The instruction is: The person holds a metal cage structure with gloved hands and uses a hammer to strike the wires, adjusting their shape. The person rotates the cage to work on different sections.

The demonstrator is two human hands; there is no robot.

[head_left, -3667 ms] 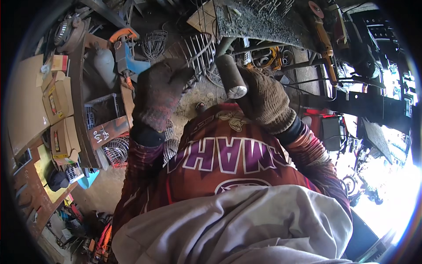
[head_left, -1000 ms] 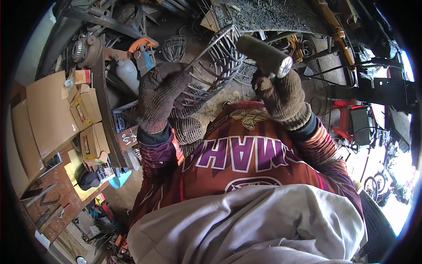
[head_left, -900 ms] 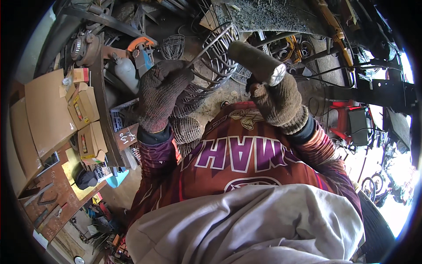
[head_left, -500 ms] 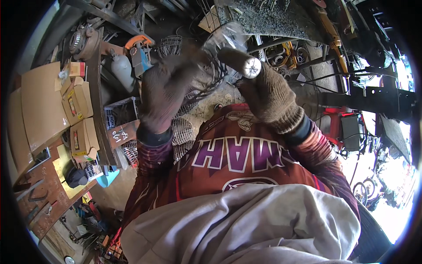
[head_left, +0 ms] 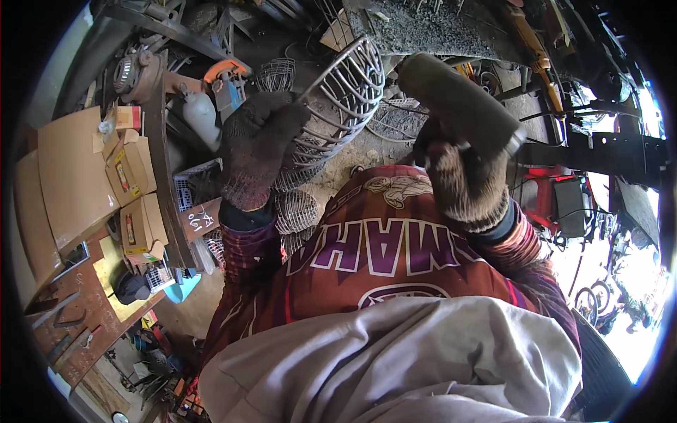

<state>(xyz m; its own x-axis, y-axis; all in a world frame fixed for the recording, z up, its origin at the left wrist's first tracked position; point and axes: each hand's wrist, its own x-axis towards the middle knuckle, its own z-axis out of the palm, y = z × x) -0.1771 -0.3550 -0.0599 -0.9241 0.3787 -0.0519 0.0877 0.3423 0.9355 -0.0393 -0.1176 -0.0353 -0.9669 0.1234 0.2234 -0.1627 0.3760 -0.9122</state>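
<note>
My left hand (head_left: 261, 144), in a dark knitted glove, is closed around the near left part of a curved basket (head_left: 351, 106) made of metal wire. The basket is tilted, with its ribs and rim facing up and right. Over on the right, my gloved right hand (head_left: 465, 185) is wrapped round a hammer (head_left: 455, 95) with a thick, dark, cylindrical head. That head lies slantwise above my fist, apart from the basket, and the handle is mostly hidden. More wire baskets (head_left: 296, 211) lie stacked below my left wrist.
To the left, open cardboard boxes (head_left: 144, 225) rest on a brown bench beside a grey gas bottle (head_left: 199, 113). A gritty metal tabletop (head_left: 437, 32) stands ahead. At the right are a red chair (head_left: 537, 201) and a long yellow-orange tool (head_left: 539, 60).
The hammer has risen away from the basket toward the right, its head swinging to a slant. My left hand keeps hold of the basket, which now shows sharply.
</note>
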